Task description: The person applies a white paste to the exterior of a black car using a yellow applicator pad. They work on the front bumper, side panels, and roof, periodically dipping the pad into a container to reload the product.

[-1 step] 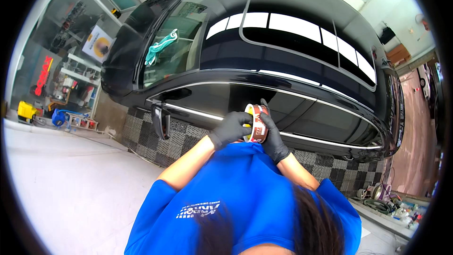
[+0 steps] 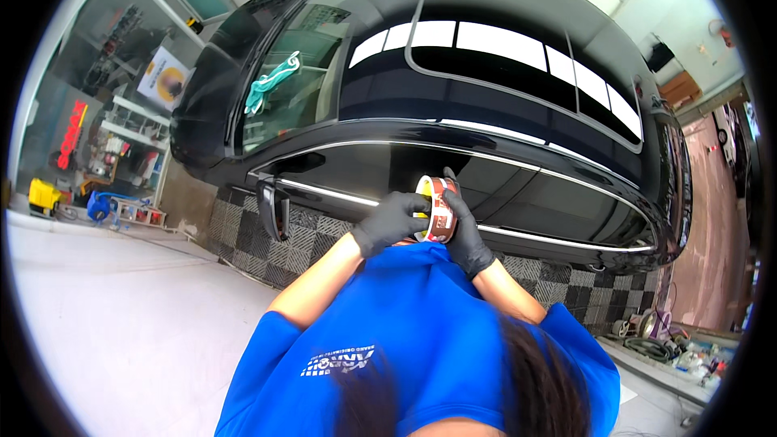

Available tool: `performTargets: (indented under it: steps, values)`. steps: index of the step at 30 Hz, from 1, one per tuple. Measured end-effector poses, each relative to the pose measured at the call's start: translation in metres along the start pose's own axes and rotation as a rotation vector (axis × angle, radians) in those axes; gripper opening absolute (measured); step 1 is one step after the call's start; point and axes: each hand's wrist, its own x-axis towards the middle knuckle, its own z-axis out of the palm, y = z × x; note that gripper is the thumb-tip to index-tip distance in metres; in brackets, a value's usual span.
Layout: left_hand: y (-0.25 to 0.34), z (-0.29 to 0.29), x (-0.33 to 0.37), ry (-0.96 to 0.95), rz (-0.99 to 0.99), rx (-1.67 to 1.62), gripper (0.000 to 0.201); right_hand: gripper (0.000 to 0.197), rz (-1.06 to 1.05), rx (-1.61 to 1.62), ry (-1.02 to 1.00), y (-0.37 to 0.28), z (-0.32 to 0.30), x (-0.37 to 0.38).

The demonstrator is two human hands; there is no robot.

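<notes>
In front of my chest, my right hand [image 2: 465, 235], in a black glove, wraps round the side of a round tub [image 2: 442, 214]. The tub has a brown-and-red label, a white rim and yellow inside, and it is tipped so that its mouth faces left. My left hand [image 2: 390, 222], also gloved in black, has its fingers curled into that mouth; what they grip there is hidden. Just beyond both hands is the side window [image 2: 502, 194] of a black car [image 2: 388, 97]. A teal cloth [image 2: 273, 81] lies bunched on its windshield.
The car's side mirror [image 2: 273, 209] juts out at the left. Black-and-grey floor tiles [image 2: 316, 239] run along the car. A yellow machine [image 2: 44, 196] and a blue reel [image 2: 100, 205] stand at the far left. Bottles and hoses [image 2: 672, 348] crowd a low shelf at the right.
</notes>
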Motion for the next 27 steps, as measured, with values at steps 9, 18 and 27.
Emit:
performTargets:
  steps: [9,18,27]
  values:
    - [-0.007,0.010,-0.008,0.101,0.239,0.276,0.035,0.038,0.159,0.437,0.053,-0.019,-0.012,0.011]
    - [0.032,0.023,0.007,0.157,0.542,1.059,0.026,0.039,0.267,0.576,0.049,-0.040,-0.023,0.008]
    - [0.038,0.028,0.028,0.132,0.483,1.202,0.010,0.035,0.319,0.633,0.050,-0.037,-0.028,0.010]
